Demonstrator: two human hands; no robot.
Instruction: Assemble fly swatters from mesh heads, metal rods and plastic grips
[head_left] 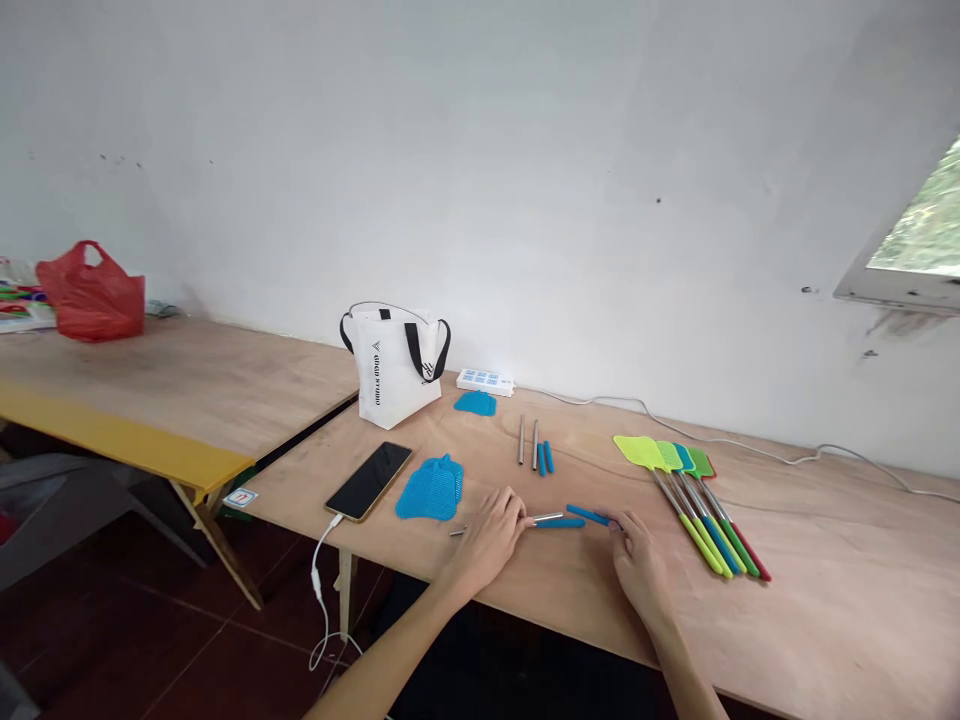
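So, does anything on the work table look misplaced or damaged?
Nothing looks spilled or damaged there. Only the white cable seems untidy: it runs from the phone over the front edge of the table and dangles loosely, so it could snag.

Phone (369, 481) left, tubes (535, 445) middle, swatters (711, 530) right, bag (390, 375) behind phone
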